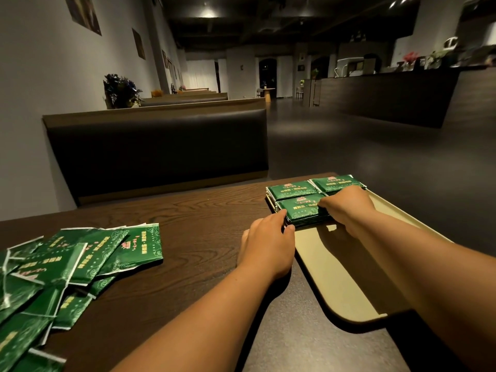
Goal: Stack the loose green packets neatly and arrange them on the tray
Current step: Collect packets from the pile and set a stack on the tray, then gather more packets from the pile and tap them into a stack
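Note:
A beige tray (346,267) lies on the dark wooden table at the right. Three stacks of green packets sit at its far end. Both hands hold the nearest stack (302,209): my left hand (268,245) grips its near left corner, and my right hand (346,205) clasps its right side with curled fingers. Two more stacks (291,189) (335,183) stand just behind it. A loose pile of green packets (61,277) is spread over the table's near left part.
A dark padded booth bench (161,149) faces the table's far edge. The tray's near part overhangs the table's right side. Beyond lie a dark open floor and a long counter (389,98) at the right.

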The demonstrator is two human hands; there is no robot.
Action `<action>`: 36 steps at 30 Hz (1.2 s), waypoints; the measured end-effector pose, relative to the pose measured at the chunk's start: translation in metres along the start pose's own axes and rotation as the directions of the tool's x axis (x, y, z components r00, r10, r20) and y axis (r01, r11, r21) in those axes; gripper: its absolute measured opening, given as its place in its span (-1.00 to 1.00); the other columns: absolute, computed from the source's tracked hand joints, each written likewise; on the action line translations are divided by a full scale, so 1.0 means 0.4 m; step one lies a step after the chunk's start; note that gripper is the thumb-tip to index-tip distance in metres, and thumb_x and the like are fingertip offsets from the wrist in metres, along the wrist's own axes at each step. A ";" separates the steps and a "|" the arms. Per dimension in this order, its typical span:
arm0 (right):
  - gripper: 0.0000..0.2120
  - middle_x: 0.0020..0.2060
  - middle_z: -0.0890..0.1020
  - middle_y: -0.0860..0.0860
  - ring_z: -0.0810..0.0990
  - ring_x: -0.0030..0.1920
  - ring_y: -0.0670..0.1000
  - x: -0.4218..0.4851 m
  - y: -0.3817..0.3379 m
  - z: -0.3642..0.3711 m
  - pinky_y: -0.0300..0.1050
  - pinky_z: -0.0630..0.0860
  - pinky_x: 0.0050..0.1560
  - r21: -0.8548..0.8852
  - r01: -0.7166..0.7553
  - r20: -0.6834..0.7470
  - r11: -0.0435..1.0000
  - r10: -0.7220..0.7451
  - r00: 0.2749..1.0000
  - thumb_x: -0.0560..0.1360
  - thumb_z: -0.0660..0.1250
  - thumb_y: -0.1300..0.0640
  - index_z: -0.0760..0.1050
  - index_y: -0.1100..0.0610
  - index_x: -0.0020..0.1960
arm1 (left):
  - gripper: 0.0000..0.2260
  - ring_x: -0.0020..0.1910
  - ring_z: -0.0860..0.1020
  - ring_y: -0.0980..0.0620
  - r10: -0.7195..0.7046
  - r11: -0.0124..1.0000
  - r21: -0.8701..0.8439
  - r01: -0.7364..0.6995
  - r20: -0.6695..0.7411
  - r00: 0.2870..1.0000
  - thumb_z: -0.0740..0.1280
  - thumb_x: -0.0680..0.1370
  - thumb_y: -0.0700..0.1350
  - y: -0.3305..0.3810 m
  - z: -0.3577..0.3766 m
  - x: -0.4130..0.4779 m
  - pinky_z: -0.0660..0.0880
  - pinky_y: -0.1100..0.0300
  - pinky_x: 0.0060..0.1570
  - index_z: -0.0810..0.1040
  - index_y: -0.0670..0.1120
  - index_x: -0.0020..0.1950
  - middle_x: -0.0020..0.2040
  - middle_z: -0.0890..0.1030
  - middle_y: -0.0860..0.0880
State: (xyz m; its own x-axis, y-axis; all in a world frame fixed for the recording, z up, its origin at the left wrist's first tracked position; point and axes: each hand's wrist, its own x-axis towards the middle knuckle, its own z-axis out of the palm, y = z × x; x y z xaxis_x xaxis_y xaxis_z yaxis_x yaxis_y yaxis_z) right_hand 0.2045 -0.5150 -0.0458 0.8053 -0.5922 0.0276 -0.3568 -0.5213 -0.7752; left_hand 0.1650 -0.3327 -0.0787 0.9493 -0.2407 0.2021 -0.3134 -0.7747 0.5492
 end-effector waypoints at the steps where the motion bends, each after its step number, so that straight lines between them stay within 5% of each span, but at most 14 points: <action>1: -0.79 -0.23 0.69 0.18 0.61 -0.31 0.14 0.000 0.001 0.001 -0.09 0.46 -0.36 -0.004 -0.001 0.001 1.000 0.001 1.000 0.45 0.47 0.10 0.64 0.27 -0.11 | -0.54 0.55 0.29 -0.03 0.000 1.000 0.004 0.000 0.003 1.000 0.08 0.72 0.10 0.000 0.000 0.000 0.22 -0.10 0.54 0.26 0.09 0.63 0.57 0.39 0.07; 10: -0.69 -0.38 0.60 0.12 0.55 -0.42 0.13 -0.002 0.003 -0.001 -0.14 0.37 -0.42 -0.096 0.029 -0.011 0.995 -0.030 1.000 0.50 0.43 -0.02 0.63 0.26 -0.16 | -0.56 0.52 0.33 -0.04 0.001 1.000 0.001 -0.001 0.010 1.000 0.04 0.72 0.08 -0.009 0.012 0.011 0.27 -0.13 0.50 0.27 0.12 0.62 0.54 0.42 0.08; 15: -0.59 -0.26 0.65 0.14 0.63 -0.08 0.22 -0.024 -0.001 -0.016 -0.03 0.44 -0.17 -0.158 0.093 -0.079 0.983 -0.106 0.991 0.51 0.35 -0.17 0.61 0.20 -0.20 | -0.58 0.48 0.39 -0.05 -0.038 0.992 -0.124 0.034 -0.031 0.999 0.07 0.70 0.06 -0.010 0.010 0.006 0.37 -0.14 0.43 0.36 0.14 0.57 0.50 0.48 0.08; 18: -0.57 -0.22 0.68 0.13 0.62 -0.05 0.22 -0.063 -0.012 -0.030 0.02 0.54 -0.10 -0.161 0.141 -0.066 0.977 -0.153 0.986 0.52 0.32 -0.21 0.64 0.16 -0.19 | -0.61 0.44 0.45 -0.07 -0.074 0.974 -0.217 0.066 -0.030 0.997 0.11 0.70 0.00 -0.013 -0.010 -0.003 0.41 -0.03 0.41 0.44 0.09 0.52 0.46 0.52 0.04; 22: -0.60 0.06 0.73 0.16 0.63 0.12 0.21 -0.159 -0.040 -0.074 0.10 0.57 0.19 -0.060 0.235 -0.054 0.970 -0.238 0.970 0.56 0.37 -0.10 0.70 0.22 0.14 | -0.65 0.38 0.48 -0.07 -0.128 0.956 -0.271 0.116 -0.028 0.991 0.14 0.72 -0.03 -0.020 -0.071 -0.037 0.40 0.11 0.30 0.46 0.03 0.50 0.43 0.54 -0.03; 25: -0.60 0.16 0.71 0.09 0.65 0.16 0.11 -0.260 -0.061 -0.085 0.12 0.59 0.24 0.054 0.261 0.005 0.964 -0.262 0.965 0.55 0.41 -0.09 0.65 0.14 0.26 | -0.67 0.33 0.51 -0.03 -0.154 0.955 -0.265 0.131 -0.067 0.986 0.16 0.71 -0.04 -0.047 -0.134 -0.093 0.46 0.03 0.36 0.49 0.04 0.46 0.39 0.57 0.00; 29: -0.73 -0.04 0.71 0.17 0.67 0.01 0.13 -0.407 -0.106 -0.065 0.17 0.63 0.14 0.159 0.270 0.108 0.950 -0.288 0.951 0.59 0.42 -0.01 0.68 0.20 0.07 | -0.69 0.30 0.51 0.03 -0.195 0.960 -0.227 0.163 -0.129 0.972 0.19 0.71 -0.07 -0.108 -0.242 -0.210 0.49 0.04 0.31 0.50 0.04 0.45 0.35 0.57 0.02; 36: -0.80 -0.04 0.67 -0.05 0.62 0.03 -0.05 -0.617 -0.196 0.047 0.02 0.61 0.17 0.256 0.307 0.320 0.917 -0.380 0.868 0.59 0.43 -0.02 0.64 0.03 0.17 | -0.72 0.30 0.55 0.01 -0.221 0.975 -0.087 0.207 -0.221 0.950 0.27 0.68 -0.06 -0.270 -0.448 -0.404 0.45 0.11 0.28 0.57 -0.01 0.38 0.34 0.60 0.01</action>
State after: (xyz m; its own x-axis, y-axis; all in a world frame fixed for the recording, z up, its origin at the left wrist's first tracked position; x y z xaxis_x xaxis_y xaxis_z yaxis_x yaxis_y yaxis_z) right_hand 0.0427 -0.3166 -0.0035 0.9860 -0.1191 0.1167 0.0416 -0.5021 -0.8638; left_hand 0.0410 -0.1054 -0.0255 0.9656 0.0721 0.2499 -0.1114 -0.7536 0.6478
